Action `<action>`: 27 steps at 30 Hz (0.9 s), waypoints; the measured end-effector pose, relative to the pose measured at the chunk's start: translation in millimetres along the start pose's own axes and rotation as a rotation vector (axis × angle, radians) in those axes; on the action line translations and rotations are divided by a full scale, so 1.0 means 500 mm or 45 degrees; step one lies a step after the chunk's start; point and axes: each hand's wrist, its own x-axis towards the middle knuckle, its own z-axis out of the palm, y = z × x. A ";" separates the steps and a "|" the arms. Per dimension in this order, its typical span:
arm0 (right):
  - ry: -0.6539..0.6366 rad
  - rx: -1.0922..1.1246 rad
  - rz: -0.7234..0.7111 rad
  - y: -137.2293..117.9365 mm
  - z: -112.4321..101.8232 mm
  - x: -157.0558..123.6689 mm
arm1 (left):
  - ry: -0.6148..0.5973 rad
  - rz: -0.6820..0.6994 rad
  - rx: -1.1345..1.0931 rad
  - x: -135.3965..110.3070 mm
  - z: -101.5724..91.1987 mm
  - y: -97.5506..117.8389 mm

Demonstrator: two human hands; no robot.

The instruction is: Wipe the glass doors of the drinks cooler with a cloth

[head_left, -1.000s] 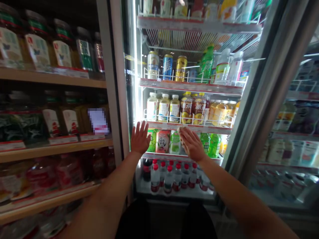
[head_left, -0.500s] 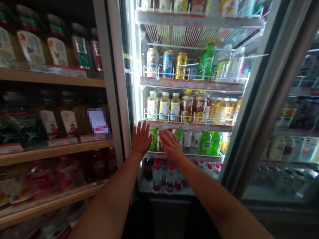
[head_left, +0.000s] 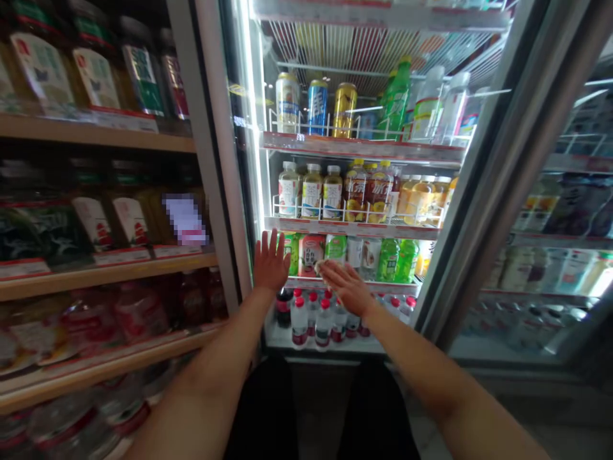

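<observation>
My left hand (head_left: pixel 271 263) is open, fingers spread and palm flat, seemingly against the glass front of a lit drinks cooler (head_left: pixel 230 160) near its left frame. My right hand (head_left: pixel 345 287) lies flat beside it with the fingers together, pressing a small white cloth (head_left: pixel 320 264) that shows under the fingertips. Both hands sit level with the shelf of green and pink drink bottles (head_left: pixel 397 259). Just below them stand red-capped bottles (head_left: pixel 299 319).
The cooler's upper shelves hold cans (head_left: pixel 316 105) and tea bottles (head_left: pixel 311 188). Wooden shelves (head_left: pixel 110 271) with jars and bottles stand to the left. A slanted metal door frame (head_left: pixel 502 160) and a second cooler are on the right.
My right hand slid left with the cloth, then down and slightly right. The left hand stayed flat in place. The view has tipped downward a little.
</observation>
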 end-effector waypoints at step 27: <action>0.007 -0.201 0.210 0.124 -0.056 -0.307 | -0.125 -0.093 0.093 -0.167 0.056 0.139</action>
